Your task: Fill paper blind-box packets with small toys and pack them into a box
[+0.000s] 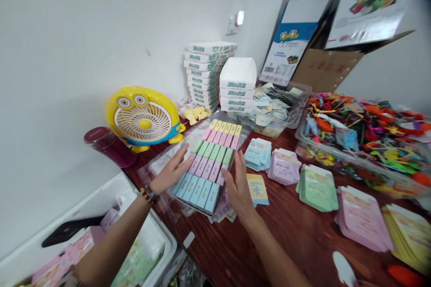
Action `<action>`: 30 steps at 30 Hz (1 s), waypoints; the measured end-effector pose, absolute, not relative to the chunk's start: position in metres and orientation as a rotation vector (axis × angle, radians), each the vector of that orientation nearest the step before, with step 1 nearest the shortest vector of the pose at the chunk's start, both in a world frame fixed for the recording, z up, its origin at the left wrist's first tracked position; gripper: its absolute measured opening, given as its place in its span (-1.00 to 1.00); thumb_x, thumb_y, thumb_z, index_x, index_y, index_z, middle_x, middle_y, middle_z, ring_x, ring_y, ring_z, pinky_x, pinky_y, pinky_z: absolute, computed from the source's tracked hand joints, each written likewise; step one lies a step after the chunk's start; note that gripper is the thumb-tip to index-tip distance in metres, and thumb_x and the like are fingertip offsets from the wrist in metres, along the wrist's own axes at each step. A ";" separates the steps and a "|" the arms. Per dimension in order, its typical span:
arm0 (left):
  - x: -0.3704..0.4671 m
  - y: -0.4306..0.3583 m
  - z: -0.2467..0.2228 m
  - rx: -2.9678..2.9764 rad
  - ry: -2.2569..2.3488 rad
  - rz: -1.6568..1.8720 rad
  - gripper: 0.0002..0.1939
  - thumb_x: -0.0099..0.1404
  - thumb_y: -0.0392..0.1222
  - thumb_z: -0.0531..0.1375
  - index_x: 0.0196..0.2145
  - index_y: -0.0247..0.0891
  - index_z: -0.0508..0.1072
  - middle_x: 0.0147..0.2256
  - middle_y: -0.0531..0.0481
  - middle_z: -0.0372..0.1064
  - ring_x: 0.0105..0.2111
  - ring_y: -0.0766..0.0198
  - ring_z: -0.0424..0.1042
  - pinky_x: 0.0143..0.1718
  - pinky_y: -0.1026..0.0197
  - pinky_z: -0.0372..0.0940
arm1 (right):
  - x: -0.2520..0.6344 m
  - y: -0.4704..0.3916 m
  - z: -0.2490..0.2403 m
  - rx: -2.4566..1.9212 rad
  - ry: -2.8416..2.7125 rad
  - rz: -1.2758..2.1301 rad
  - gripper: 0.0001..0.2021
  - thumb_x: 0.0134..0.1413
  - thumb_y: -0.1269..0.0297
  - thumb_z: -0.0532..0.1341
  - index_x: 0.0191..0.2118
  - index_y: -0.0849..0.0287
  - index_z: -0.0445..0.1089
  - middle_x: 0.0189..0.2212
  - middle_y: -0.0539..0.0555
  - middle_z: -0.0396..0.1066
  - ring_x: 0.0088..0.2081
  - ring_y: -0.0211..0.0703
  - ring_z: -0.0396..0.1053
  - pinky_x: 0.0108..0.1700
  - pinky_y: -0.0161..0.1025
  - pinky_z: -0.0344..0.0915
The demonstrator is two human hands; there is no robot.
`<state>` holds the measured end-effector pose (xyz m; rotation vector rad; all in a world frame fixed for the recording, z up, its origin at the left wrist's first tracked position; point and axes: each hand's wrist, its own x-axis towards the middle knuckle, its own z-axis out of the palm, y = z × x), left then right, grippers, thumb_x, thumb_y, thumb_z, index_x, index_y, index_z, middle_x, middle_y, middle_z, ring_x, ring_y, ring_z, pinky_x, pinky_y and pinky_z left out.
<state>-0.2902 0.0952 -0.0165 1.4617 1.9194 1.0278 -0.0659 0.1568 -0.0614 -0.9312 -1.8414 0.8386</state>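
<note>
A tray of small boxes [201,167] sits on the wooden table over a clear plastic sheet. Its boxes stand in rows of yellow, pink, green, purple and blue. My left hand [172,171] lies along the left side of the rows, its fingers outstretched and touching the boxes. On the opposite side, my right hand [239,188] rests against the edge, fingers extended and thumb over the purple row. Beside it lies a yellow flat carton [257,189]. Further right are stacks of flat cartons: blue [257,154], purple [284,166], green [317,187], pink [363,218] and yellow [409,235].
White boxes [204,71] are stacked against the wall. A yellow fan [144,119] and a dark red bottle [109,145] stand left. Clear bins hold packets [274,105] and colourful trinkets [363,130]. A white foam box [164,233] is lower left.
</note>
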 end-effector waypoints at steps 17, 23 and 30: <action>-0.291 0.174 -0.020 1.536 1.876 0.974 -0.35 0.25 0.25 0.14 0.20 -0.12 0.33 0.19 -0.10 0.33 0.27 0.01 0.20 0.23 -0.08 0.21 | -0.101 0.210 -0.100 -0.958 -1.691 0.940 -0.28 0.35 0.13 0.01 0.43 0.16 -0.41 0.42 0.27 -0.25 0.42 -0.03 -0.23 0.32 0.11 0.05; -0.294 0.180 -0.019 1.470 1.767 0.998 -0.32 0.29 0.24 0.10 0.27 -0.11 0.24 0.25 -0.10 0.24 0.31 0.02 0.12 0.26 -0.10 0.15 | -0.111 0.205 -0.108 -1.050 -1.573 1.006 -0.31 0.34 0.12 0.05 0.43 0.11 -0.29 0.43 0.25 -0.35 0.43 0.07 -0.44 0.32 0.28 -0.06; -0.299 0.199 -0.015 1.319 1.722 0.945 -0.28 0.19 0.28 0.20 0.20 -0.14 0.34 0.27 -0.04 0.21 0.31 0.03 0.12 0.34 0.02 -0.01 | -0.104 0.206 -0.097 -0.889 -1.436 1.291 -0.25 0.29 0.05 0.08 0.43 0.09 -0.31 0.44 0.12 -0.32 0.43 -0.03 -0.36 0.40 0.11 -0.23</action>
